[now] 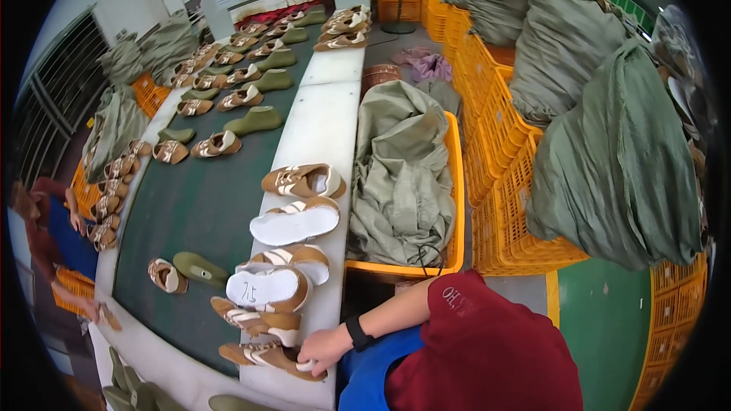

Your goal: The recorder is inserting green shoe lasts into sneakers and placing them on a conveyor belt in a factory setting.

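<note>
My right hand (pixel 324 350) reaches in from the lower right, a black band on its wrist. Its fingers are closed on the heel end of a brown-and-cream sneaker (pixel 263 355), the nearest in a row on the white ledge. Just beyond it another sneaker (pixel 255 321) rests upright. Farther along, a sneaker with its white sole up (pixel 268 289) leans on its neighbour (pixel 304 257). Past these are another white-soled sneaker (pixel 295 222) and an upright one (pixel 304 180). My left hand is out of view.
On the green conveyor belt (pixel 190 205) stand several sneakers and olive shoe lasts (pixel 199 268). Across it, a co-worker's hand (pixel 91 308) is at the far ledge. Beside me an orange crate (pixel 457 221) holds a green-grey sack (pixel 400 175); stacked crates (pixel 495 106) bear large sacks (pixel 617 160).
</note>
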`<state>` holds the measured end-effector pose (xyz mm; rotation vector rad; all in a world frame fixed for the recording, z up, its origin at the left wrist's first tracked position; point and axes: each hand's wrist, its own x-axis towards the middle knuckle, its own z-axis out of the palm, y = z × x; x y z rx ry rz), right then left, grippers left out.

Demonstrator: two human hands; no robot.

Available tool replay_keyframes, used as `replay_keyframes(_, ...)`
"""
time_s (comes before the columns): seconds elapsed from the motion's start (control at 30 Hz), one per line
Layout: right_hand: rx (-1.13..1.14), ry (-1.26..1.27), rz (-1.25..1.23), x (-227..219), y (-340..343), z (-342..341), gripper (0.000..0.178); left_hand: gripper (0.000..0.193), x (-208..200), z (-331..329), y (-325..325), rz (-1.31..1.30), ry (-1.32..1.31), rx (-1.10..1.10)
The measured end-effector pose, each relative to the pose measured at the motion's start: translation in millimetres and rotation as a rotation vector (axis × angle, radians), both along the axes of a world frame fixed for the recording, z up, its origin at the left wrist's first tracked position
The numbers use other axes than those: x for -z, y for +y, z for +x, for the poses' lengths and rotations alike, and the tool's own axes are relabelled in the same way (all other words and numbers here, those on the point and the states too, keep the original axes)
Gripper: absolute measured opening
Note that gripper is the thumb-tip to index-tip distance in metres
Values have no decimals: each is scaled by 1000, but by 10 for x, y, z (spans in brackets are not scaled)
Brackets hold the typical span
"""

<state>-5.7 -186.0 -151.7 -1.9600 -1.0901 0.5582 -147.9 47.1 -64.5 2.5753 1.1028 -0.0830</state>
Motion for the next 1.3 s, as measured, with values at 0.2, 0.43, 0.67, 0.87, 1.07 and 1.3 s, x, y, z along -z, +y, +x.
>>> replay_keyframes(0.2, -151, 140, 197, 50, 171, 47, 32, 66, 282, -140, 378, -439, -552, -153)
replay_keyframes(0.43, -308, 174, 265, -313, -171, 348, 31, 39, 141, 597, 996, -1341, -878, -526)
replay_keyframes(0.67, -257, 150, 275, -486, -243, 539, 26, 64, 167, 1887, 1344, -145, -272, -65)
replay_keyframes(0.87, -211, 100, 338, -499, -275, 618, 29, 68, 1093, 2641, 1207, 202, -57, 167)
replay_keyframes(1.07, -196, 141, 264, -710, -117, 723, 29, 68, 1130, 2668, 1518, 35, -154, 158)
replay_keyframes(1.3, -98, 158, 269, -613, -150, 723, 31, 75, 963, 2035, 3054, 520, -406, -515)
